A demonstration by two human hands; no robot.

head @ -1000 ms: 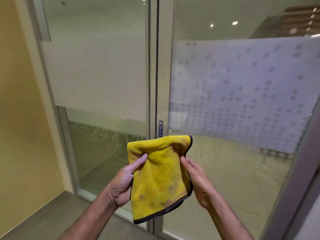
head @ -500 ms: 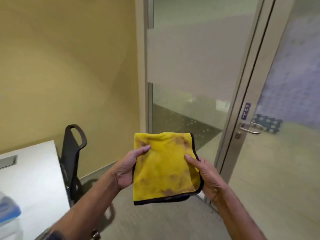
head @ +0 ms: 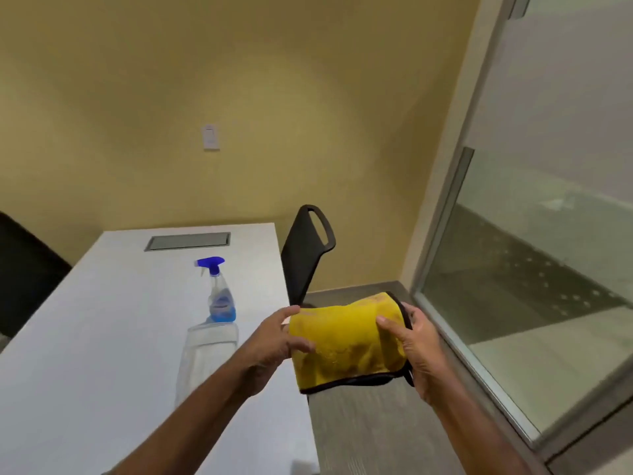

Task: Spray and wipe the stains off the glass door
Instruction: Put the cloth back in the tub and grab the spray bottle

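Nearest the camera, both hands are on the yellow cloth [head: 346, 344], which is folded into a thick pad and held in the air just off the counter's near corner. The left hand [head: 274, 341] pinches its left edge between thumb and fingers [head: 303, 345]. The right hand [head: 419, 351] is clenched round the right, black-trimmed edge, thumb on the front face. Brownish smears show on the yellow face, so I judge it has already done some wiping.

Just left of the hands lies the white counter [head: 102, 337]. The spray bottle [head: 221, 299] stands upright on it, blue trigger on top and a little blue liquid in the bottom, with nobody touching it. A black chair [head: 305, 255] is tucked against the counter's far side. Grey floor [head: 370, 433] runs under the cloth toward the glass.

Further off on the right is a glass pane [head: 548, 234] with a frosted band above and clear glass below. No handle shows, so I cannot tell if it is the door leaf or a fixed panel beside it. It is too blurred to see whether stains remain.

With the view turned to the counter and not to the glass, this looks like a pause between passes: perhaps refolding to a cleaner face, or going for the spray. At the least, a check of the glass is still left, and possibly another spray and wipe
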